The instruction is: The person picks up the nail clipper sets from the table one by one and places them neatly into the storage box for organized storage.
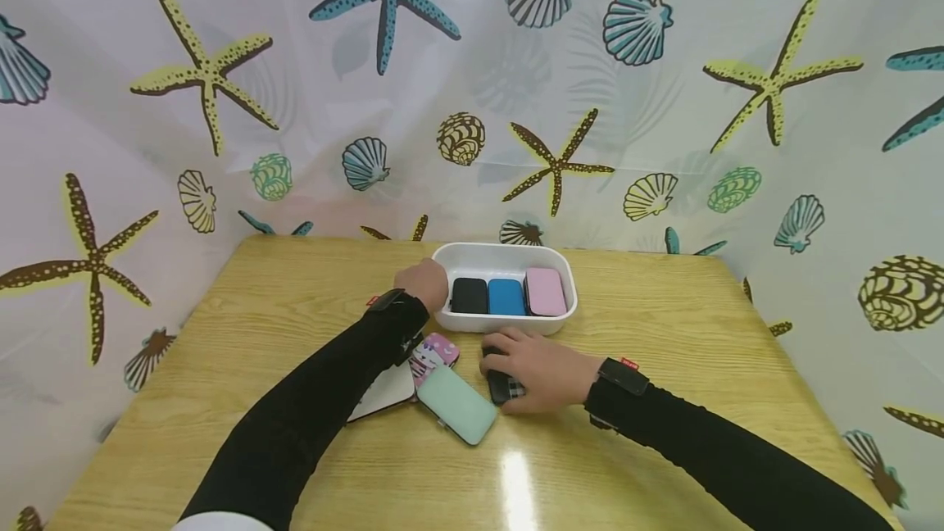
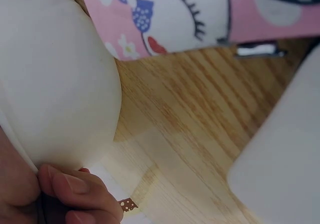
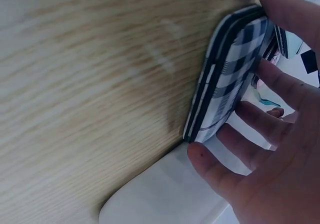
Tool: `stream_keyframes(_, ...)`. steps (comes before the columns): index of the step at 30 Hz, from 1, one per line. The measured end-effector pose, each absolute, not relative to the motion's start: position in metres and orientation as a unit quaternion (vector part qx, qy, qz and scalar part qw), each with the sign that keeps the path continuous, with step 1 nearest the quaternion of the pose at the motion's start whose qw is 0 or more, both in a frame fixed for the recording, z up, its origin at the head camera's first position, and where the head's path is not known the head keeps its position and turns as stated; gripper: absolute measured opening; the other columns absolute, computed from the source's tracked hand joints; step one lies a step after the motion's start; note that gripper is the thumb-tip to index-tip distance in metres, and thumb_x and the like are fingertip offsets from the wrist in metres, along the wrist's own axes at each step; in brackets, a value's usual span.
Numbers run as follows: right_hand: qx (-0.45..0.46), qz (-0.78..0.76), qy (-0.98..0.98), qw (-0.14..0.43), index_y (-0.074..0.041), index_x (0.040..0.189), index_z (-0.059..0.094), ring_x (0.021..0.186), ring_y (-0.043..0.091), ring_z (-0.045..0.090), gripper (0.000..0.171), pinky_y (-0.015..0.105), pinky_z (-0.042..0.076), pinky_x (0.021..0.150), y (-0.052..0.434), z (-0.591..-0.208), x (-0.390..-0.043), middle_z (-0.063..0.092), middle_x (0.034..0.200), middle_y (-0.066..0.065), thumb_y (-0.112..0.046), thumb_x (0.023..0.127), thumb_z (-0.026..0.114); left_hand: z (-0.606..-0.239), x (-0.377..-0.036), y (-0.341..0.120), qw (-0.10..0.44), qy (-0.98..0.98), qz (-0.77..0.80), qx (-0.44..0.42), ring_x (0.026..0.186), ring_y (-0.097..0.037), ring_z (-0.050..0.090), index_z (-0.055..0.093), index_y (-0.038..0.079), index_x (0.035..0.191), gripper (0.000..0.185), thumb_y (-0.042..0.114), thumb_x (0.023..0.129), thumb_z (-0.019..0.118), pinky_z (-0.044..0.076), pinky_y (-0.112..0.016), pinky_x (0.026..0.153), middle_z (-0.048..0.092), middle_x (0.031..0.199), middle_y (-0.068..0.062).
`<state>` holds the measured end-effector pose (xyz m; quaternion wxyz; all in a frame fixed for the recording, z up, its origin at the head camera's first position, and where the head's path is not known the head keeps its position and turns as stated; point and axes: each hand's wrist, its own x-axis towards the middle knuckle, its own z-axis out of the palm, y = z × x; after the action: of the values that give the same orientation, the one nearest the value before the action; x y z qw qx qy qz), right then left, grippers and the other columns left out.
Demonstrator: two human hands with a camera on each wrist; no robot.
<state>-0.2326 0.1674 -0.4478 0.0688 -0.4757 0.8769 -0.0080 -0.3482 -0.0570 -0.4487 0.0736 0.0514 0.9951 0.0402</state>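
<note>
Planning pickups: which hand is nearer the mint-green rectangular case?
Right. The right hand, holding a black checked rectangular case, is just beside the mint-green case; the left hand is farther, at the white oblong plastic box.

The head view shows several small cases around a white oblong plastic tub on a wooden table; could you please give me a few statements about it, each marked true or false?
1. The right hand holds a black-and-white checked rectangular case. True.
2. The mint-green rectangular case lies inside the white oblong plastic tub. False: the mint-green rectangular case lies outside it, on the wooden table.
3. Inside the tub, the blue rectangular case sits between a black one and a plain pink one. True.
4. The left hand is at the tub's right end. False: the left hand is at its left end.
</note>
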Motion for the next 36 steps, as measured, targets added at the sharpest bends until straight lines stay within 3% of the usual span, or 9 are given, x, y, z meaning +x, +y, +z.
stream_keyframes(9, -0.46, -0.015, 0.885, 0.074, -0.025, 0.13, 0.058, 0.135, 0.027, 0.04, 0.058, 0.048, 0.039, 0.11, 0.172, -0.442, -0.229, 0.047, 0.144, 0.006, -0.051, 0.082, 0.078, -0.454, -0.352, -0.058, 0.066, 0.996, 0.041, 0.049, 0.08, -0.022, 0.064, 0.066, 0.001, 0.115, 0.026, 0.019, 0.103, 0.051, 0.058, -0.042, 0.077, 0.067, 0.103, -0.01)
stream_keyframes(14, -0.438, -0.003, 0.893, 0.101, -0.025, 0.132, 0.056, 0.138, 0.033, 0.041, 0.061, 0.052, 0.039, 0.11, 0.168, -0.438, -0.228, 0.041, 0.151, 0.012, -0.05, 0.082, 0.078, -0.452, -0.352, -0.058, 0.075, 0.995, 0.042, 0.047, 0.082, -0.023, 0.065, 0.065, 0.0, 0.117, 0.028, 0.02, 0.103, 0.05, 0.058, -0.042, 0.078, 0.068, 0.104, -0.011)
stream_keyframes(20, -0.411, 0.008, 0.901, 0.137, -0.024, 0.142, 0.05, 0.139, 0.03, 0.037, 0.075, 0.047, 0.039, 0.11, 0.168, -0.439, -0.233, 0.043, 0.15, 0.011, -0.052, 0.079, 0.079, -0.452, -0.352, -0.056, 0.073, 0.996, 0.042, 0.041, 0.083, -0.023, 0.066, 0.064, 0.0, 0.118, 0.028, 0.02, 0.104, 0.05, 0.058, -0.042, 0.08, 0.069, 0.104, -0.011)
stream_keyframes(25, -0.423, -0.015, 0.894, 0.15, -0.025, 0.138, 0.055, 0.127, 0.022, 0.043, 0.074, 0.039, 0.046, 0.1, 0.173, -0.429, -0.235, 0.048, 0.139, 0.005, -0.054, 0.074, 0.081, -0.451, -0.353, -0.054, 0.071, 0.996, 0.043, 0.041, 0.084, -0.023, 0.067, 0.065, 0.0, 0.116, 0.028, 0.02, 0.104, 0.049, 0.058, -0.042, 0.079, 0.069, 0.104, -0.011)
stream_keyframes(30, -0.446, -0.049, 0.884, 0.128, -0.026, 0.137, 0.057, 0.115, 0.016, 0.045, 0.074, 0.031, 0.049, 0.088, 0.173, -0.397, -0.239, 0.049, 0.135, 0.0, -0.055, 0.073, 0.08, -0.447, -0.354, -0.052, 0.07, 0.996, 0.041, 0.041, 0.083, -0.023, 0.067, 0.064, -0.001, 0.116, 0.028, 0.019, 0.104, 0.049, 0.058, -0.042, 0.079, 0.069, 0.103, -0.012)
stream_keyframes(36, -0.455, -0.055, 0.885, 0.081, -0.027, 0.134, 0.059, 0.113, 0.015, 0.047, 0.07, 0.03, 0.048, 0.088, 0.173, -0.36, -0.26, 0.052, 0.132, -0.002, -0.055, 0.074, 0.078, -0.447, -0.355, -0.051, 0.069, 0.996, 0.039, 0.038, 0.084, -0.024, 0.068, 0.065, -0.001, 0.116, 0.029, 0.02, 0.104, 0.049, 0.058, -0.042, 0.079, 0.069, 0.104, -0.012)
